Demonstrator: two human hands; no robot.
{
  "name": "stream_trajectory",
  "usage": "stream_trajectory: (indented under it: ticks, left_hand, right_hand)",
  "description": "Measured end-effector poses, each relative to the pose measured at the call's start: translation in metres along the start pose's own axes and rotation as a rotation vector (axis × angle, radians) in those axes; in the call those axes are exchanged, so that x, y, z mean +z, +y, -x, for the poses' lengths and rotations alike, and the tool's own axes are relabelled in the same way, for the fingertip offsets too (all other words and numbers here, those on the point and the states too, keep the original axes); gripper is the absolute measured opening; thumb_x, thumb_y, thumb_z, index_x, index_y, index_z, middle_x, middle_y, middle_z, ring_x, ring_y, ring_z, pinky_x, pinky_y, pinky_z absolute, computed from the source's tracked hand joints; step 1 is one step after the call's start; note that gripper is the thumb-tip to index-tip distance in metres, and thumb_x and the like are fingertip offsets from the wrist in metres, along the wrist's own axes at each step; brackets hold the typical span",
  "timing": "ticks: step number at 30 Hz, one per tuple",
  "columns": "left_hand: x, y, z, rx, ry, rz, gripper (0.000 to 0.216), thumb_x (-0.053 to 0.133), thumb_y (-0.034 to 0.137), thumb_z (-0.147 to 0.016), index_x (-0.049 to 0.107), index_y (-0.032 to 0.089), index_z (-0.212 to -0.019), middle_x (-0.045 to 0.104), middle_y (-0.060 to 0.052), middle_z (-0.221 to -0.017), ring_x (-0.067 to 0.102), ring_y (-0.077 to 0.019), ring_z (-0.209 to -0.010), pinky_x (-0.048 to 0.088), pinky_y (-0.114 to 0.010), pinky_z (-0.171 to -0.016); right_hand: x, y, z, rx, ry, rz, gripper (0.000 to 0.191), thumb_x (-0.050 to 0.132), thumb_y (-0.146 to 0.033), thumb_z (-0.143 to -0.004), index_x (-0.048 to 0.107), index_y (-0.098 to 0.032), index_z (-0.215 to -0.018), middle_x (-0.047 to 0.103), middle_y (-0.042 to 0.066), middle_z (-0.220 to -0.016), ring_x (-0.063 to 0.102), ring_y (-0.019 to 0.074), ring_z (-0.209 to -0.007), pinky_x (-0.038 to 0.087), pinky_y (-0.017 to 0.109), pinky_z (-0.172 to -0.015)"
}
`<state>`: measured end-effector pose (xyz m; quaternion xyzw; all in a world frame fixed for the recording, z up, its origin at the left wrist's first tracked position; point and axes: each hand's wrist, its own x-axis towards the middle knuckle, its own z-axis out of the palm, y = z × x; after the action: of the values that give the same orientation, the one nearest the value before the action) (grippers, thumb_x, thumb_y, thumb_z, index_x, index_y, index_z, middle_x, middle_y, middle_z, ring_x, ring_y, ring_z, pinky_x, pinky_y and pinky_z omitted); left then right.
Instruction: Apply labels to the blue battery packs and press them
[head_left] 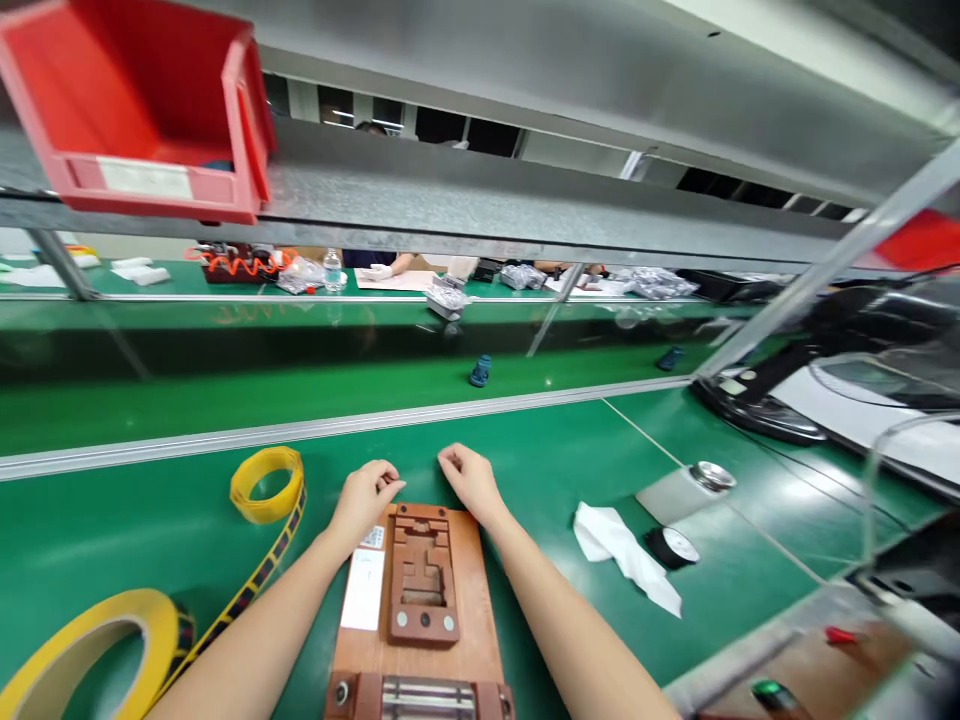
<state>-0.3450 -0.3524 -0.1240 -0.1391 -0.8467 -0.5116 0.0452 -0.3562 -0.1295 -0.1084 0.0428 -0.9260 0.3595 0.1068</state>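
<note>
My left hand (367, 494) is just past the far left corner of a wooden board (472, 580), its thumb and fingertips brought together. Over the green mat beyond the board's far right corner is my right hand (469, 478), its fingers curled in. Whether either hand pinches something small, I cannot make out. Between my forearms, a reddish-brown fixture block (402, 595) with cut-out recesses lies on the board. A white label (364, 590) is beside it, and a metal roller part (427, 698) sits at the near end.
Left of my arm, a yellow-edged strip runs between a small yellow roll (259, 487) and a larger roll (101, 640). At right are a white cloth (622, 550), a black round container (671, 548) and a metal-capped bottle (682, 492). A red bin (142, 110) sits on the overhead shelf.
</note>
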Motion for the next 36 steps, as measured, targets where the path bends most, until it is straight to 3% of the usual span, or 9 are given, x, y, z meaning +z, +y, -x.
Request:
stream_trajectory:
  ticks: [3,8,12,15,22,27,30,33,36]
  left_hand:
    - [0.0,-0.001,-0.001,0.0,-0.008,0.014,0.012,0.066,0.034,-0.081,0.067,0.022,-0.077,0.066,0.0,-0.076,0.059,-0.0164,-0.067,0.044,-0.027,-0.07]
    - [0.004,-0.004,-0.002,-0.007,-0.007,-0.006,0.017,0.064,0.04,-0.082,0.066,0.024,-0.078,0.066,0.0,-0.077,0.06,-0.0174,-0.068,0.045,-0.028,-0.07]
    - [0.008,-0.009,-0.003,-0.041,0.003,-0.001,0.018,0.064,0.04,-0.084,0.067,0.024,-0.079,0.064,0.001,-0.077,0.06,-0.0167,-0.068,0.045,-0.028,-0.07]
    - [0.011,-0.012,-0.004,-0.056,0.011,0.015,0.019,0.063,0.041,-0.085,0.067,0.024,-0.079,0.064,0.0,-0.077,0.06,-0.0164,-0.068,0.046,-0.028,-0.07]
    - [0.01,-0.01,-0.003,-0.074,0.038,0.046,0.02,0.064,0.042,-0.083,0.067,0.023,-0.076,0.064,-0.001,-0.075,0.058,-0.017,-0.067,0.046,-0.028,-0.069]
    - [0.009,-0.007,-0.005,-0.047,0.071,0.172,0.018,0.069,0.039,-0.079,0.07,0.023,-0.071,0.063,0.0,-0.07,0.056,-0.0159,-0.064,0.045,-0.026,-0.066]
    - [0.002,0.002,-0.007,-0.079,0.1,0.239,0.023,0.068,0.044,-0.08,0.07,0.022,-0.077,0.066,-0.003,-0.077,0.06,-0.0168,-0.07,0.049,-0.028,-0.073]
    - [-0.012,0.019,-0.009,-0.157,0.148,0.345,0.043,0.05,0.056,-0.093,0.067,0.019,-0.104,0.07,-0.009,-0.097,0.067,-0.0203,-0.085,0.055,-0.032,-0.079]
    - [-0.028,0.044,-0.005,-0.303,-0.061,0.585,0.06,0.032,0.063,-0.098,0.062,0.016,-0.117,0.069,-0.014,-0.1,0.07,-0.0224,-0.082,0.058,-0.034,-0.067]
  right_hand:
    - [-0.01,0.009,-0.055,0.057,0.092,0.077,0.023,0.048,-0.024,-0.09,0.067,-0.022,-0.103,0.068,0.008,-0.104,0.064,0.0223,-0.093,0.052,0.037,-0.09]
    - [-0.034,0.029,-0.144,0.105,0.201,0.186,0.048,0.054,-0.023,-0.088,0.055,-0.021,-0.136,0.043,0.016,-0.146,0.043,0.0347,-0.13,0.043,0.051,-0.105]
    - [-0.047,0.05,-0.192,0.158,0.207,0.205,0.054,0.056,-0.03,-0.089,0.048,-0.024,-0.142,0.034,0.015,-0.155,0.03,0.0393,-0.138,0.039,0.058,-0.106]
    - [-0.046,0.066,-0.206,0.192,0.194,0.202,0.048,0.055,-0.035,-0.091,0.05,-0.024,-0.137,0.037,0.016,-0.152,0.036,0.0393,-0.134,0.042,0.058,-0.102]
    - [-0.044,0.072,-0.184,0.234,0.3,0.163,0.02,0.059,-0.026,-0.087,0.057,-0.02,-0.106,0.041,0.017,-0.136,0.048,0.0362,-0.119,0.041,0.056,-0.099]
    - [-0.05,0.044,-0.159,0.155,0.262,0.008,0.026,0.055,-0.025,-0.086,0.055,-0.018,-0.111,0.053,0.016,-0.123,0.052,0.0319,-0.114,0.038,0.054,-0.104]
    - [-0.043,0.011,-0.129,0.036,0.1,-0.149,0.034,0.06,-0.032,-0.084,0.056,-0.018,-0.115,0.06,0.012,-0.117,0.058,0.0264,-0.104,0.047,0.045,-0.097]
    - [-0.037,-0.028,-0.078,-0.104,-0.135,-0.33,0.04,0.068,-0.039,-0.081,0.06,-0.021,-0.116,0.067,0.006,-0.109,0.063,0.0222,-0.097,0.052,0.038,-0.091]
    - [-0.043,-0.061,-0.025,-0.334,-0.378,-0.557,0.038,0.071,-0.043,-0.084,0.064,-0.022,-0.115,0.064,0.007,-0.123,0.06,0.0241,-0.117,0.048,0.04,-0.103]
